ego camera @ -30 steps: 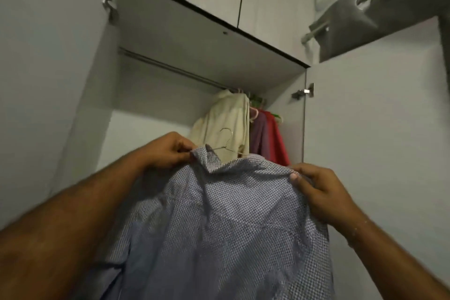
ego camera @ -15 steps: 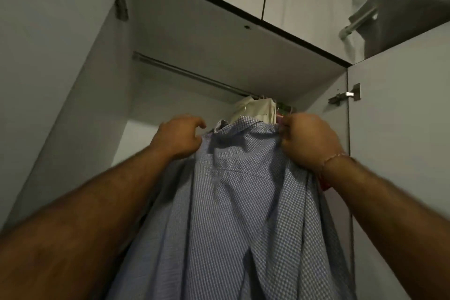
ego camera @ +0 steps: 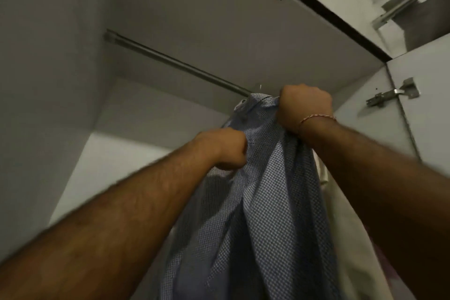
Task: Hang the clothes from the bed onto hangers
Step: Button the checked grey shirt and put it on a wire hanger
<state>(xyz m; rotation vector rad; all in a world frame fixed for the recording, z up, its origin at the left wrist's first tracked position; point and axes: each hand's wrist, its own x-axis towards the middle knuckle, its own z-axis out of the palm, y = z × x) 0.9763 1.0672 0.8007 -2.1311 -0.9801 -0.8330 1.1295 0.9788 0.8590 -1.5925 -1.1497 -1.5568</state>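
We take the closet rod (ego camera: 175, 62) as our landmark. The blue checked shirt (ego camera: 263, 202) is raised so that its collar sits just below the rod's right-hand stretch, and the body of the shirt hangs straight down from there. A thin glint of wire, which we read as the hanger hook (ego camera: 260, 86), shows just above the collar and close to the rod; we cannot tell whether it is over the rod or only near it. The right hand (ego camera: 305, 107), immediately below the rod, has its fingers curled tight around a bunch of fabric at the shirt's right shoulder. The left hand (ego camera: 222, 148), lower and further from the rod, is likewise closed, gripping fabric at the left shoulder. A cream garment (ego camera: 323, 170) hangs behind the shirt, to the right.

Risks, as we judge them: with both fists holding cloth, not the hanger, the hook is steered blind and may miss the rod, so that releasing drops shirt and hanger together. The bunched shoulders may also slide off the hanger arms, and the hook could snag the cream garment
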